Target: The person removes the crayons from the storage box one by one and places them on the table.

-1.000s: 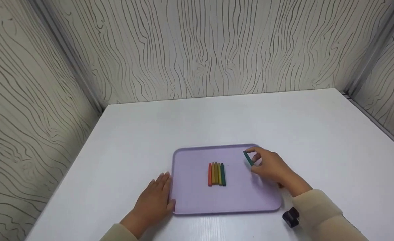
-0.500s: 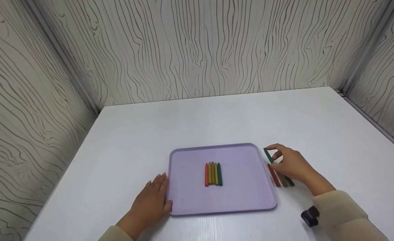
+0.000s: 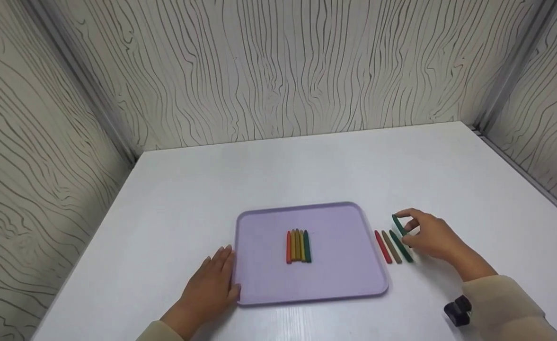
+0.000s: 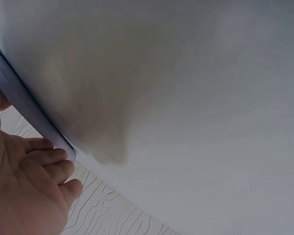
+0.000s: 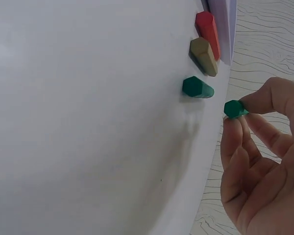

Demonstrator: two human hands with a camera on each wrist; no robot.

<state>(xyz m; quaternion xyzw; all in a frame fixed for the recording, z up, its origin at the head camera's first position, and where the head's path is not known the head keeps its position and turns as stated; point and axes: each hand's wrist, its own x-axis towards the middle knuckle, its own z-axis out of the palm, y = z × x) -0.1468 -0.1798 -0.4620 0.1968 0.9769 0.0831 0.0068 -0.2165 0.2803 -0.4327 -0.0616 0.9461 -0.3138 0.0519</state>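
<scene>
My right hand [image 3: 433, 237] pinches a green crayon [image 3: 398, 223] between thumb and fingers, to the right of the tray. In the right wrist view, this crayon [image 5: 232, 108] shows end-on, above the table. Beside the tray's right rim lie a red crayon [image 3: 383, 247], a brown crayon [image 3: 392, 247] and another green crayon [image 3: 401, 246], slanted side by side. On the lilac tray [image 3: 340, 284] several crayons form a tight row, from a red one [image 3: 288, 247] to a dark green one [image 3: 307, 246]. My left hand [image 3: 208, 286] rests against the tray's left rim, fingers extended.
The white table [image 3: 269, 175] carries the tray near its front. A wood-grain patterned panel [image 3: 278, 71] stands along the back, with similar panels at both sides. A small black device [image 3: 458, 311] sits at the right sleeve.
My right hand has carried the green crayon from over the tray to the right, past the rim, beyond the three crayons lying there. My left hand stays at the tray's left rim.
</scene>
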